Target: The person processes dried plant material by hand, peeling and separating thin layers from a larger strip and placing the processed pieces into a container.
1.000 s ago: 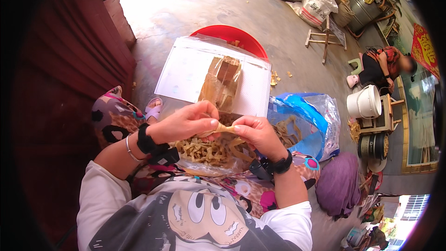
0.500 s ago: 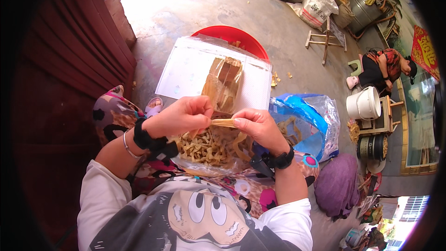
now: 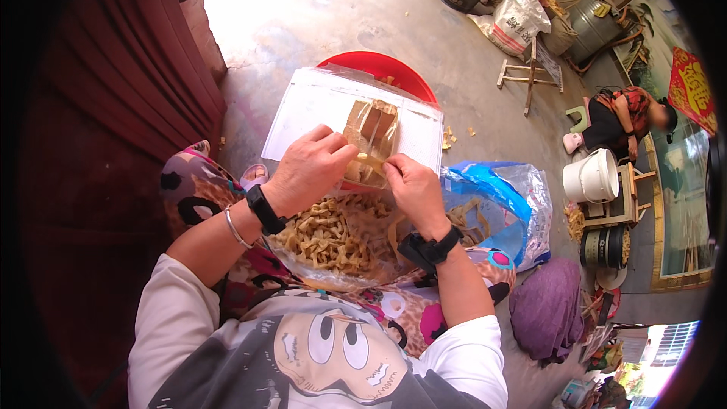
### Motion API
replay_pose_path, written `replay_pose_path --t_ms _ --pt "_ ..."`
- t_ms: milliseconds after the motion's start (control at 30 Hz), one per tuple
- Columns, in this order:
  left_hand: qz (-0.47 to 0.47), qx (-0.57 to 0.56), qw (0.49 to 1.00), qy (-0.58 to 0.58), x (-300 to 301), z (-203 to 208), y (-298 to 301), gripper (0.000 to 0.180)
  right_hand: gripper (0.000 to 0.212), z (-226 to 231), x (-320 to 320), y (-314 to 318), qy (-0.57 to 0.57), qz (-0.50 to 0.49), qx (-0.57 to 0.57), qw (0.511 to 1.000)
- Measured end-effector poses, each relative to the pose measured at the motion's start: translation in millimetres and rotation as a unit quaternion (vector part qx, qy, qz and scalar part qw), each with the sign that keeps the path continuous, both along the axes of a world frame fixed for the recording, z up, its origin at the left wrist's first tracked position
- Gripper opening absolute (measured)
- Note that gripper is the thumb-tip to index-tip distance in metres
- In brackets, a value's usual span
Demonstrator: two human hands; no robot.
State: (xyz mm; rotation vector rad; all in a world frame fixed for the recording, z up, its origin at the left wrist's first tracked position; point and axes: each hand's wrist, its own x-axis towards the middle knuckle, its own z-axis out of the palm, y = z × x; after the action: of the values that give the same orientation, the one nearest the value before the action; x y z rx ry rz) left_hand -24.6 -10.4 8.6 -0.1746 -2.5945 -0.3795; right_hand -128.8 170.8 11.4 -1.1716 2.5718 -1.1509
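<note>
A pale yellowish strip [image 3: 372, 159] is pulled between my two hands, just over the near end of a brown block [image 3: 371, 123] that looks wrapped in clear film. My left hand [image 3: 312, 168] pinches the strip's left end. At its right end, the fingers of my right hand [image 3: 415, 188] are closed on it. The block lies on a white board [image 3: 303, 102], which rests across a red basin [image 3: 416, 79]. Below my hands, a heap of short tan twisted pieces [image 3: 329, 235] lies on clear plastic in my lap.
Right of my lap stands an open blue-and-clear plastic bag [image 3: 522, 204] with longer strips inside. A purple cloth bundle [image 3: 549, 307] is beyond it. Farther right are a white bucket [image 3: 591, 176] and a seated person [image 3: 628, 117]. A dark red curtain [image 3: 129, 68] hangs at left.
Both hands have moved forward, from above the heap to over the block's near end. The strip is still held between them.
</note>
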Motion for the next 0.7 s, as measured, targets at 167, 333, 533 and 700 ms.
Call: replay_pose_path --t_ms 167,333,533,700 --pt "0.019 -0.054 0.997 -0.059 6 6 -7 0.013 0.016 -14 -11 11 0.053 -0.078 0.09 0.992" --pt "-0.117 0.073 0.988 -0.073 21 7 -6 0.014 0.021 1 -2 30 -0.355 -0.032 -0.006 0.934" --pt "-0.166 0.092 0.982 -0.007 24 4 16 0.021 0.026 14 32 32 -0.564 0.09 -0.076 0.818" --pt "-0.038 0.101 0.991 -0.076 24 3 -2 0.012 0.025 17 6 58 -0.588 0.135 0.015 0.797"
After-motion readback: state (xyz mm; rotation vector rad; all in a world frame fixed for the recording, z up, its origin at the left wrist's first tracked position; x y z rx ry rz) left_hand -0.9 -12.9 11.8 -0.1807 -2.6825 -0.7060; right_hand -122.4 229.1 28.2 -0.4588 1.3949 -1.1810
